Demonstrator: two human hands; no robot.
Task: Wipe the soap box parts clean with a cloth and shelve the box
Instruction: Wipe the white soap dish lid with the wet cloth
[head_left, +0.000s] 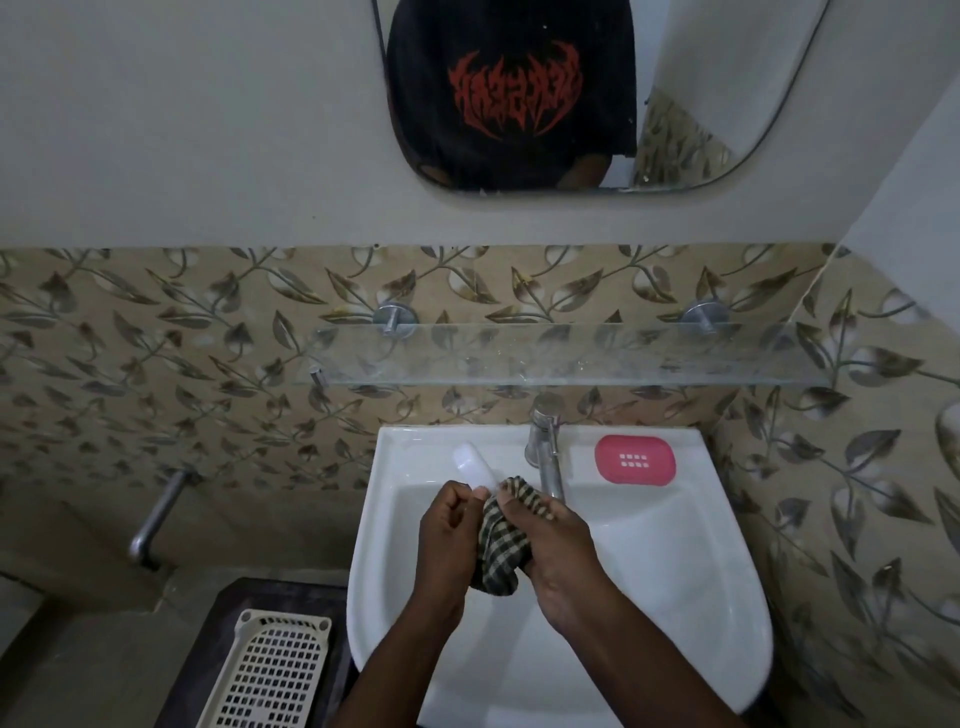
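Over the white sink basin (675, 561), my left hand (447, 535) grips a translucent white soap box part (472, 465) by its near end. My right hand (556, 556) is closed around a green-and-cream checked cloth (501, 540), which is bunched between both hands and touches the white part. A pink soap box part (635, 460) with small white drain slots lies flat on the sink's back ledge, to the right of the tap. The glass shelf (571, 358) hangs on the wall above the sink with nothing on it.
A chrome tap (545, 447) stands at the sink's back centre, close to my hands. A mirror (571, 93) is above the shelf. A cream perforated plastic basket (270, 670) sits low at the left, near a metal wall pipe (156, 519).
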